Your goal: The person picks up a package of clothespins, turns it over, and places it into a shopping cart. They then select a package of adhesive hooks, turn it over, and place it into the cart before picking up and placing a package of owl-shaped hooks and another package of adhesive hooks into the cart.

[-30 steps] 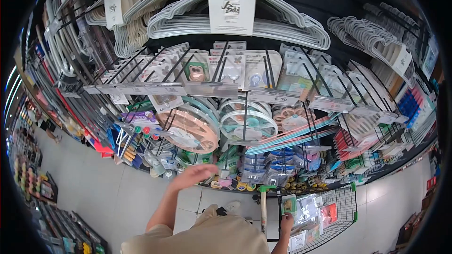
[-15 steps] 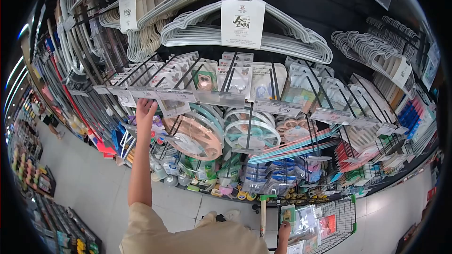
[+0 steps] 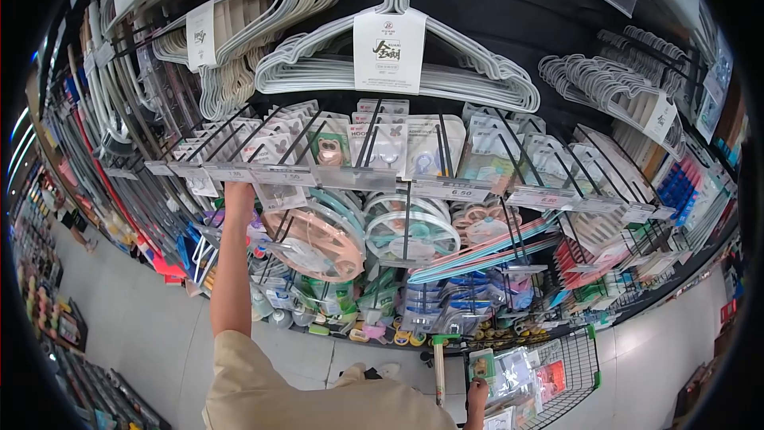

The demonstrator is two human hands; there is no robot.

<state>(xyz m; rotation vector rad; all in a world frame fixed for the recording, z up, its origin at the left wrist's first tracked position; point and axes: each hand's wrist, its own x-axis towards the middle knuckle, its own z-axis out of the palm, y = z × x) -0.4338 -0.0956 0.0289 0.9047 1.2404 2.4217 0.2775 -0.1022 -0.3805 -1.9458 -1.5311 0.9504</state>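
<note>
My left hand [image 3: 239, 193] is reached up to the shelf rack, just under the price-tag rail [image 3: 261, 172]; its fingers are hidden behind the rail. Packs of adhesive hooks [image 3: 267, 147] hang on prongs above it, and a round peach-coloured item [image 3: 318, 247] hangs to its right. Low on the right, my right hand [image 3: 477, 389] is at the near end of the wire shopping cart [image 3: 585, 350], its fingers curled beside the dark frame; what they hold is too small to tell. A green pack with a bear picture [image 3: 482, 365] lies in the cart near it.
Bundled white hangers [image 3: 398, 76] hang at the top centre, with smaller hangers [image 3: 613, 91] to the right. Mops and poles [image 3: 111, 183] stand along the left. Blue packs [image 3: 446, 302] hang low. Grey floor tiles [image 3: 151, 326] show below.
My left hand has gone further in behind the price rail, and its fingers no longer show. The view has shifted slightly, so the shelf appears further left.
</note>
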